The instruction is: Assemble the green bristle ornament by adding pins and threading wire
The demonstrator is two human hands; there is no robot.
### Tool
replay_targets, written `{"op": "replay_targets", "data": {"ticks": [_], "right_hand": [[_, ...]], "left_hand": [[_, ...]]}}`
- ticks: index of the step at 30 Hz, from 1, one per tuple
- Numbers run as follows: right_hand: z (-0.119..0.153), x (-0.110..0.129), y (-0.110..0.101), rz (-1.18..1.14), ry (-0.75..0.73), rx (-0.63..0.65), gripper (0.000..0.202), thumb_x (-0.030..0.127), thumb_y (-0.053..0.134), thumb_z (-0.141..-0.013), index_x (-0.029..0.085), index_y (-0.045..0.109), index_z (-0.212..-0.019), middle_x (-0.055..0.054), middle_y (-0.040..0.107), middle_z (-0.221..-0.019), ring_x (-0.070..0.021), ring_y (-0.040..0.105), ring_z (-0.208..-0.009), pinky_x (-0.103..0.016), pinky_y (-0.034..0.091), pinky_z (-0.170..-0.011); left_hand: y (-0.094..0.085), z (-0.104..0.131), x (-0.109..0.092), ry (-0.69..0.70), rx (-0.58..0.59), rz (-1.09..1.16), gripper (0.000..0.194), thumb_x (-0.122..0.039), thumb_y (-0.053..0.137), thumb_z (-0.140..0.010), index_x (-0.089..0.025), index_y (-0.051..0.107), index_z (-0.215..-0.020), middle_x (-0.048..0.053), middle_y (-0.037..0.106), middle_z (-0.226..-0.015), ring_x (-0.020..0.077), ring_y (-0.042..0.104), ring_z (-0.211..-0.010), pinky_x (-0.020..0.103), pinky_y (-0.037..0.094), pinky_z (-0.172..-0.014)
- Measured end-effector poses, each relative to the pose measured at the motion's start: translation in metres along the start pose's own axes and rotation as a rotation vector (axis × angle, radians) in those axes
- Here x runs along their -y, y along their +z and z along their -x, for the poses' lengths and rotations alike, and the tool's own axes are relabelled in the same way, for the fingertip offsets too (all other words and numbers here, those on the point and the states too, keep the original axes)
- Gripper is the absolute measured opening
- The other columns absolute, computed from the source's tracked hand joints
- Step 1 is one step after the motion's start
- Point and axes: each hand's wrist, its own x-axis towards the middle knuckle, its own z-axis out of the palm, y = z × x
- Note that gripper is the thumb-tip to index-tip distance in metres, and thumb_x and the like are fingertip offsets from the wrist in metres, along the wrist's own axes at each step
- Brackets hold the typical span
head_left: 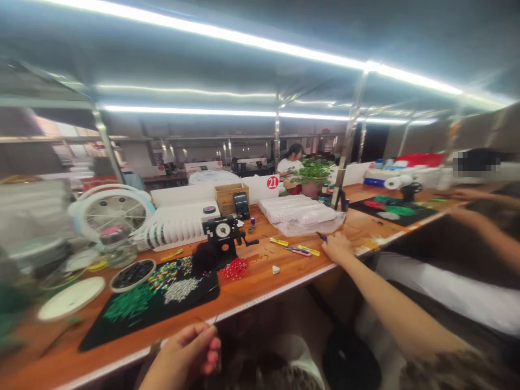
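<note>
Tool handling looks like the step in hand: at the front of the wooden bench, the right hand is curled, its fingers apparently closed around a slim dark-blue tool whose end pokes out toward the plastic-wrapped bundle. Whether it is being picked up or laid down, I cannot tell. Just off the bench edge, before the black mat, the left hand has thumb and fingertips pinched together on a thin dark strand (too fine and blurred to name). Near the right hand lie a yellow-handled tool and a pink tool. The next move, I judge, calls for keeping the left pinch firm so the strand does not slip, and for raising the blue tool without dragging the wrap or its neighbours.
</note>
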Motion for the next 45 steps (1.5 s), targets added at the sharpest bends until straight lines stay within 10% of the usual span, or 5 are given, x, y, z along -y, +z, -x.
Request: {"op": "replay_targets", "data": {"ticks": [6,10,13,38,45], "right_hand": [[0.096,0.066,-0.017,-0.296,-0.373,0.074,0.027,0.036,0.045,-0.089,0.015,0.060,-0.081,-0.009,0.056,-0.091,-0.0189,0.054,-0.086,-0.025,0.041,-0.078],[0.189,0.109,-0.029,-0.939,-0.700,0.802,0.036,0.041,0.043,-0.088,0.017,0.053,-0.063,-0.001,0.053,-0.067,-0.0141,0.050,-0.064,-0.023,0.037,-0.058],[0.225,0.129,-0.031,-1.036,-0.698,0.970,0.032,0.036,0.046,-0.085,0.015,0.050,-0.060,0.000,0.049,-0.064,-0.0117,0.046,-0.060,-0.023,0.034,-0.057],[0.239,0.145,-0.007,-0.958,-0.805,0.704,0.024,0.028,0.048,-0.087,0.015,0.057,-0.069,-0.002,0.051,-0.074,-0.0135,0.044,-0.067,-0.025,0.036,-0.066],[0.243,0.145,-0.005,-0.986,-0.810,0.724,0.025,0.029,0.047,-0.086,0.015,0.057,-0.069,-0.002,0.052,-0.072,-0.0127,0.044,-0.066,-0.023,0.037,-0.065]], "left_hand": [[-0.006,-0.003,0.017,-0.009,-0.089,0.149,0.036,-0.035,0.085,-0.050,-0.011,0.063,-0.066,0.004,0.063,-0.062,0.0090,0.054,-0.050,0.018,0.045,-0.049],[-0.011,-0.002,0.028,0.043,-0.088,0.173,0.036,-0.035,0.083,-0.054,-0.010,0.063,-0.071,0.005,0.065,-0.063,0.0095,0.055,-0.049,0.018,0.044,-0.047],[-0.016,0.005,0.029,0.091,-0.085,0.141,0.036,-0.037,0.081,-0.056,-0.010,0.064,-0.072,0.005,0.066,-0.063,0.0101,0.056,-0.050,0.019,0.044,-0.048],[-0.036,0.023,0.013,0.278,-0.112,-0.353,0.030,-0.031,0.068,-0.067,-0.014,0.067,-0.093,0.008,0.066,-0.091,0.0178,0.061,-0.074,0.024,0.046,-0.059],[-0.023,0.017,0.032,0.098,0.037,0.080,0.057,-0.030,0.061,-0.072,-0.009,0.039,-0.121,-0.001,0.056,-0.055,0.0128,0.051,-0.046,0.021,0.037,-0.045]]}}
